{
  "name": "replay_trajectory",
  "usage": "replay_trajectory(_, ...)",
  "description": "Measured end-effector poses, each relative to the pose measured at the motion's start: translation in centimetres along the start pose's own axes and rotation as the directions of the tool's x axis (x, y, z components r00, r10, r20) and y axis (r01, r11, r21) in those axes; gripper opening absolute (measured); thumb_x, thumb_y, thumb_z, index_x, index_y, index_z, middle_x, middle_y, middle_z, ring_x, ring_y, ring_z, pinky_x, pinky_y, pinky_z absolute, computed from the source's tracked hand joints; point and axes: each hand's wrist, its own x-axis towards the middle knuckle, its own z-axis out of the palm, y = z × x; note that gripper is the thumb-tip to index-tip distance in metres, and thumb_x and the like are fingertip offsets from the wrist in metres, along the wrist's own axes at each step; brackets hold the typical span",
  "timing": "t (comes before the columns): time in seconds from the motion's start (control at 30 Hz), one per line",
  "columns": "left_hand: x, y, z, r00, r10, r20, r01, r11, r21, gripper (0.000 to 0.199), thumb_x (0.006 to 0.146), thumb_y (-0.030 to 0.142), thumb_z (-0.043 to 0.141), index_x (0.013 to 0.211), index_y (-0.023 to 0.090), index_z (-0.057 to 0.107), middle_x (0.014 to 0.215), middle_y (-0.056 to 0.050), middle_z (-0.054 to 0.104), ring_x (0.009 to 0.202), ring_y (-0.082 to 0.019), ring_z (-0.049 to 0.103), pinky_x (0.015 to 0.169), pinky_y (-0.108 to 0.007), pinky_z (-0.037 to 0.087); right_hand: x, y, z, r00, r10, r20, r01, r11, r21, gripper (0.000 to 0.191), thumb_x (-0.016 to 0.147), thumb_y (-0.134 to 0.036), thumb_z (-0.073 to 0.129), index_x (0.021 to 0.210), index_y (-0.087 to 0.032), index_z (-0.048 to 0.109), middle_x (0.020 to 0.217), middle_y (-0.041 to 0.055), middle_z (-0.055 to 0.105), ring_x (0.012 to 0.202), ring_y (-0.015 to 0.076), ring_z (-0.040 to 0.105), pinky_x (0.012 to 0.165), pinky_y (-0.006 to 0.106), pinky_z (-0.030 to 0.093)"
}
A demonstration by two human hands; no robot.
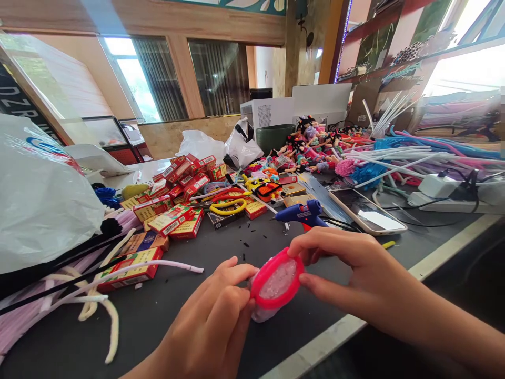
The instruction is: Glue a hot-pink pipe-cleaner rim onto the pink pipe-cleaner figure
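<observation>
A small oval piece with a bright pink, fuzzy-looking rim [258, 297] and a pale, shiny middle is tilted above the front of the dark table. My left hand [215, 310] pinches its left end between thumb and fingers. At the opposite end, my right hand [347, 268] grips the rim with the thumb below and the forefinger on top. What the pale body under the rim is made of, I cannot make out. Just beyond my right hand lies a blue glue gun [302, 213], its nozzle pointing left.
Several small red and yellow boxes [173, 221] are heaped left of centre. Pipe cleaners [418, 158] lie bundled at the right, others [110, 321] at the left. A phone [366, 210], a power strip [445, 202], a pile of small dolls [311, 142] and a white plastic bag [43, 195] surround the work.
</observation>
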Motion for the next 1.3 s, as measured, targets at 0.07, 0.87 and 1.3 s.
replay_trajectory(0.07, 0.0, 0.1, -0.1, 0.998, 0.057, 0.009, -0.057, 0.998, 0.032, 0.031, 0.086, -0.004, 0.041, 0.104, 0.020, 0.048, 0.101, -0.006, 0.071, 0.105, -0.019, 0.068, 0.106, -0.032, 0.049, 0.0, 0.0, -0.1, 1.000, 0.003, 0.015, -0.003, 1.000, -0.006, 0.019, 0.081, -0.017, 0.055, 0.093, -0.023, 0.068, 0.088, 0.0010, 0.072, 0.076, 0.0136, 0.065, 0.068, 0.024, 0.051)
replay_trajectory(0.87, 0.5, 0.1, -0.3, 1.000, 0.025, 0.004, -0.024, 0.987, -0.161, 0.013, 0.095, 0.008, 0.046, 0.098, 0.013, 0.057, 0.108, -0.009, 0.060, 0.095, -0.014, 0.062, 0.086, -0.018, 0.051, 0.0, 0.2, -0.3, 0.999, -0.033, 0.022, 0.034, 0.998, -0.060, 0.020, 0.088, -0.020, 0.054, 0.102, -0.023, 0.067, 0.094, 0.0011, 0.072, 0.080, 0.0129, 0.066, 0.070, 0.022, 0.051)
replay_trajectory(1.3, 0.1, 0.1, -0.2, 1.000, 0.017, 0.007, -0.016, 0.987, -0.159, 0.014, 0.096, 0.009, 0.046, 0.101, 0.013, 0.058, 0.110, -0.011, 0.061, 0.097, -0.017, 0.062, 0.087, -0.022, 0.053, -0.6, 0.4, -0.5, 0.969, -0.245, -0.039, 0.235, 0.957, -0.168, 0.032, 0.080, -0.029, 0.078, 0.108, -0.026, 0.062, 0.104, -0.0008, 0.068, 0.094, 0.0110, 0.065, 0.086, 0.015, 0.049)
